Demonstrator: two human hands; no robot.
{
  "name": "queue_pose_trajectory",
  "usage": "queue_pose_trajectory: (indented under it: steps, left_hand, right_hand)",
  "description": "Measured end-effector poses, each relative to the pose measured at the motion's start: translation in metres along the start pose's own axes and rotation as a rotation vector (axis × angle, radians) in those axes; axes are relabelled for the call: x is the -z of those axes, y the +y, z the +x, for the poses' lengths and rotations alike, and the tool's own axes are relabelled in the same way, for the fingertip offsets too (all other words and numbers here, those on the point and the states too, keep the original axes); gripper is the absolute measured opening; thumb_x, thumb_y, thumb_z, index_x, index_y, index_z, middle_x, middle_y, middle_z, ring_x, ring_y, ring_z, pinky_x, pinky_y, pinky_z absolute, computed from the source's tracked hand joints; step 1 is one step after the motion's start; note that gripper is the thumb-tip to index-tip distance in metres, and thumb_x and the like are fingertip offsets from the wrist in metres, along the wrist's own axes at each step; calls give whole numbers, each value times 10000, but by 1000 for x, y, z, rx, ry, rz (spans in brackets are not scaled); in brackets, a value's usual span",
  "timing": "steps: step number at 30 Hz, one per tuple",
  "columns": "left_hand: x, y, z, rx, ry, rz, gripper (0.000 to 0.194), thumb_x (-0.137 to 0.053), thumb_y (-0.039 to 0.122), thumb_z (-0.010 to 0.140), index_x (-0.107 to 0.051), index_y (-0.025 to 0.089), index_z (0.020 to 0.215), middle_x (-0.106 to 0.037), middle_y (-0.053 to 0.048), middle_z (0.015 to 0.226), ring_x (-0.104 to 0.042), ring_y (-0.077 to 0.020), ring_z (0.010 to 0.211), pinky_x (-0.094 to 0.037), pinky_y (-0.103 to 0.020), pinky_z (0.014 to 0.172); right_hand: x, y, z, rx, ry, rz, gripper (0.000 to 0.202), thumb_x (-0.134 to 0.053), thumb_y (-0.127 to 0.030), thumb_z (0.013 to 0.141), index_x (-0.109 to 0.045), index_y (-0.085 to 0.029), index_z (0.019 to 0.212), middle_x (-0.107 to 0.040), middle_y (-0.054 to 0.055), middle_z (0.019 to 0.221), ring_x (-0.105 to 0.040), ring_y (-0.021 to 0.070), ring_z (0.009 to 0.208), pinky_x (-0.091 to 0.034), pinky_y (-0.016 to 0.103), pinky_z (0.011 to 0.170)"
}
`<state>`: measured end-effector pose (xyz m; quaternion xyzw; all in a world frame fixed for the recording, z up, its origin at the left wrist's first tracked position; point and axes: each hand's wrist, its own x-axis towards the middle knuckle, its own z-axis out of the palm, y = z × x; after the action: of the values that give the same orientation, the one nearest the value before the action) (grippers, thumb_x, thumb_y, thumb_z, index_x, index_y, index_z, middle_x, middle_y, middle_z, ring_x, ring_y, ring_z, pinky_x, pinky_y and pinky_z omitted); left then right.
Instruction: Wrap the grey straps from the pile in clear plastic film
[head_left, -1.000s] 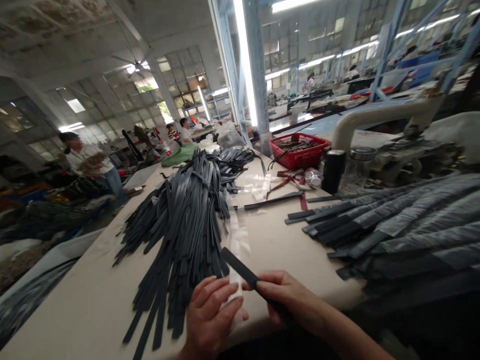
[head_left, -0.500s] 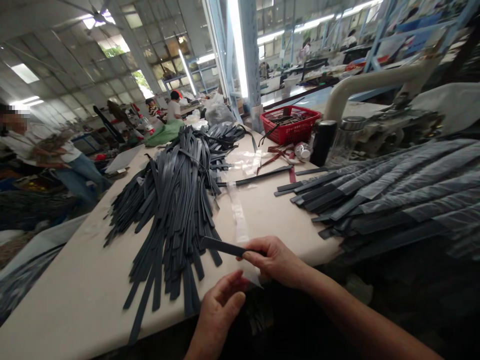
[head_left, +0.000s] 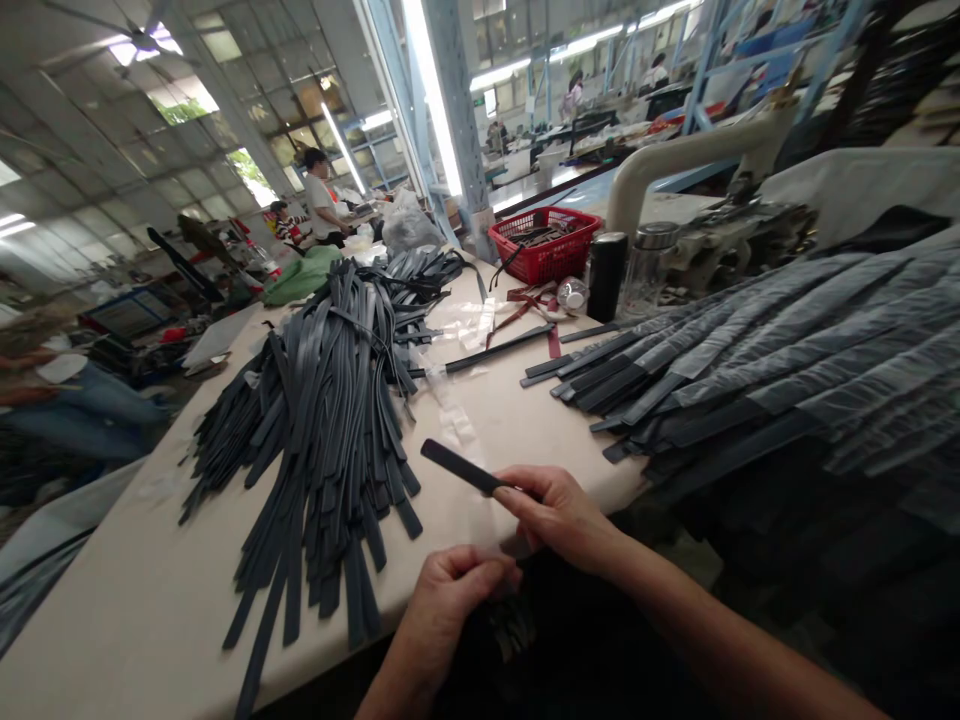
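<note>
My right hand point(head_left: 559, 515) is closed around a dark grey strap point(head_left: 459, 468), whose flat end points up and left over the table edge. Just below and to the left, my left hand point(head_left: 457, 595) is pinched at the lower end of a clear plastic sleeve point(head_left: 480, 515). That sleeve lies along the tabletop and runs down between my hands; its tip is hidden by my fingers. Left of my hands spreads a large heap of similar dark straps point(head_left: 337, 390). To the right lie several straps in clear plastic wrapping point(head_left: 750, 350).
On the pale table point(head_left: 112, 600), a red basket point(head_left: 551, 262) stands at the back, near a black bottle point(head_left: 606, 278) and a glass jar point(head_left: 651, 268). A beige machine arm point(head_left: 675, 155) rises behind them. A blurred person point(head_left: 82, 390) is at the far left.
My left hand has come up and closed from a loose, parted pose onto the plastic. The strap in my right hand now tilts more steeply. The whole view has shifted slightly.
</note>
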<state>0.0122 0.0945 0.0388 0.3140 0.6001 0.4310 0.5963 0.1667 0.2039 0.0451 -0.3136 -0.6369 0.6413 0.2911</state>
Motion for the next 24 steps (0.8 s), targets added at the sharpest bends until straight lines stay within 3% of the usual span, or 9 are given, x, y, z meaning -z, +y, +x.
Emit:
queue_pose_trajectory:
  steps: [5,7,9,13,18,24]
  left_hand:
    - [-8,0,15,-17,159,-584,299,-939,276,566,-729,149,737,-740,-35,776,-690,-161,730,-570,-266,746]
    - [-11,3,21,14,214,-758,228,-897,195,636,-711,150,761,-747,-43,831,-713,-187,767,-604,-316,758]
    - [-15,9,26,61,274,-876,58,-746,141,809,-694,144,785,-748,-56,853,-725,-192,782,-622,-332,734]
    - [-27,23,29,116,334,-955,246,-507,124,960,-677,134,782,-751,-63,835,-729,-168,739,-626,-298,669]
    - [-37,25,28,145,321,-930,258,-506,127,958,-688,143,775,-755,-69,834,-733,-179,759,-632,-310,693]
    - [-35,13,29,147,333,-939,243,-530,143,951,-703,143,780,-761,-65,821,-733,-188,735,-632,-317,664]
  right_hand:
    - [20,17,-43,13,179,-59,384,-535,-492,906,-709,-152,873,-570,-2,616,-481,99,442,-357,210,409]
    - [24,25,-65,81,194,-183,329,-523,-432,935,-696,-175,824,-619,20,688,-560,133,551,-428,232,500]
    - [25,32,-83,142,164,-282,282,-510,-355,957,-678,-193,801,-651,30,735,-609,158,653,-467,252,606]
    - [17,41,-99,188,101,-333,237,-492,-273,965,-651,-203,805,-652,32,758,-618,157,669,-467,254,624]
    - [8,49,-91,175,125,-334,245,-475,-277,971,-630,-193,800,-633,33,764,-605,151,675,-455,247,624]
    - [4,51,-84,152,106,-293,241,-472,-272,965,-648,-183,825,-637,37,775,-603,156,689,-455,252,638]
